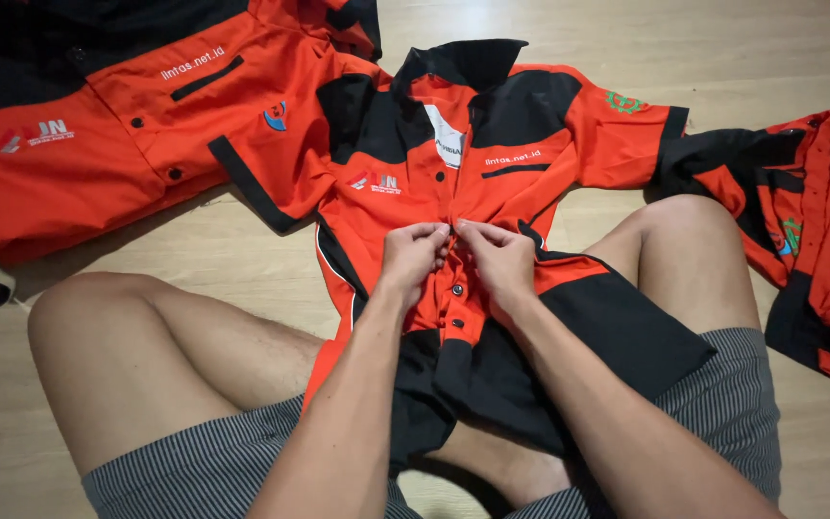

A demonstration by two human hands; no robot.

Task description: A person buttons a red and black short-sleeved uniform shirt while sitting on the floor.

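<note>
Between the bare knees, left hand point(413, 255) and right hand point(497, 258) pinch the front placket of the orange-and-black shirt point(415, 144), fingertips nearly touching, closed on the cloth

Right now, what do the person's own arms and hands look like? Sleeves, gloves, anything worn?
Both arms are bare to the frame edge: no sleeves show. The left hand and right hand wear no gloves, and no rings or watch are visible. Lower down, grey pinstriped shorts are worn.
</note>
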